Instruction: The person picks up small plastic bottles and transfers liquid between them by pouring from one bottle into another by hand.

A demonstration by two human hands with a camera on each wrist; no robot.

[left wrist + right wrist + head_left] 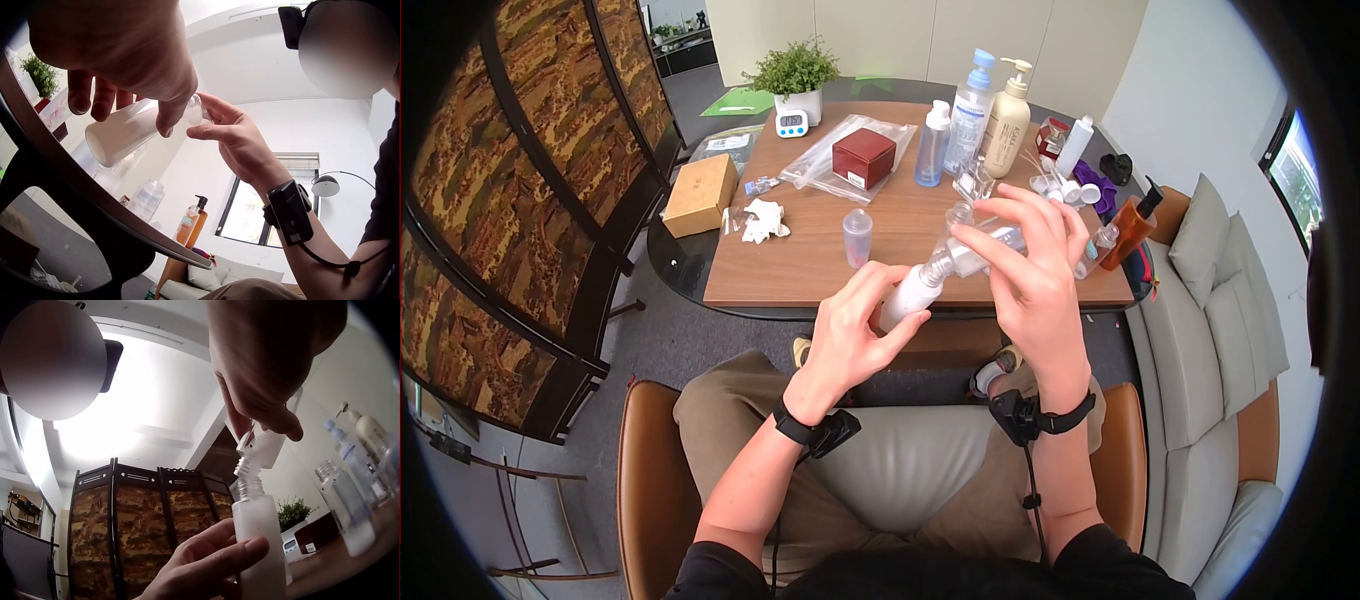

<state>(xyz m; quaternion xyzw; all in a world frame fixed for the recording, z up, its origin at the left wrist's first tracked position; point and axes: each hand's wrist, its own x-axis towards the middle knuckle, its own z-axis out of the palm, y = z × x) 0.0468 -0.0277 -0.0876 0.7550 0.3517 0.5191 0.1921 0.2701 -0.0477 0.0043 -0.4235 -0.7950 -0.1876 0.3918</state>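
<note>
My left hand (852, 328) grips a whitish translucent bottle (259, 547) with an uncapped, threaded neck, held tilted in front of the table edge. Above it, my right hand (1040, 262) pinches a clear bottle (270, 449) between thumb and fingers. This clear bottle is tipped neck-down, and its threaded neck meets the mouth of the whitish bottle. Milky contents fill much of the lower bottle in the right wrist view. Close by on the wooden table (800, 275) stands another translucent bottle (858, 240).
Pump bottles (1007, 125) stand at the back, beside a dark red box (864, 158) on a plastic bag. On the left are a cardboard box (701, 195), crumpled tissue (765, 221), a timer (792, 124) and a plant (795, 70). An amber pump bottle (1132, 232) stands right.
</note>
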